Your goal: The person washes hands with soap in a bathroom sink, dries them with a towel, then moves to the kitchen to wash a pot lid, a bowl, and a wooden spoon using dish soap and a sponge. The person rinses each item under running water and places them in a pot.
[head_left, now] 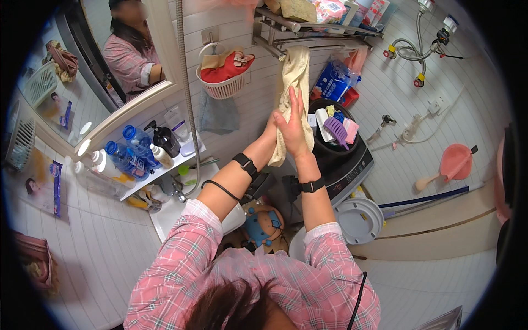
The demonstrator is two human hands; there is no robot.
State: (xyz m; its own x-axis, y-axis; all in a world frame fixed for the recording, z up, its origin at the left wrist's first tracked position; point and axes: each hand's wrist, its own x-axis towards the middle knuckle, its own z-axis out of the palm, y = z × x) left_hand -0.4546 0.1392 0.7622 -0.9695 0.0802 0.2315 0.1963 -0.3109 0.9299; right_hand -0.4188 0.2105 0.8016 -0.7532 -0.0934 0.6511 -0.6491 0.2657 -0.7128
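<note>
A cream towel (298,66) hangs from the metal wall rack ahead of me, its lower end between my wrists. My right hand (293,128) lies against the front of the cloth, fingers stretched up along it and thumb apart. Close beside it, my left hand (270,126) touches the towel's left side; its fingers are mostly hidden behind the cloth and my right hand. Black straps with small devices circle both wrists. Below the towel's right side, a black top-loading washing machine (350,169) has a bin-like holder with a purple comb (336,131) on top.
Toiletries and packages crowd the metal rack (284,20). At left, a shelf (169,165) holds several bottles above a white washbasin (165,218), near a shower hose (187,74). A white hanging basket (222,88) holds red cloth. Hoses and a pink dipper (456,161) line the right wall.
</note>
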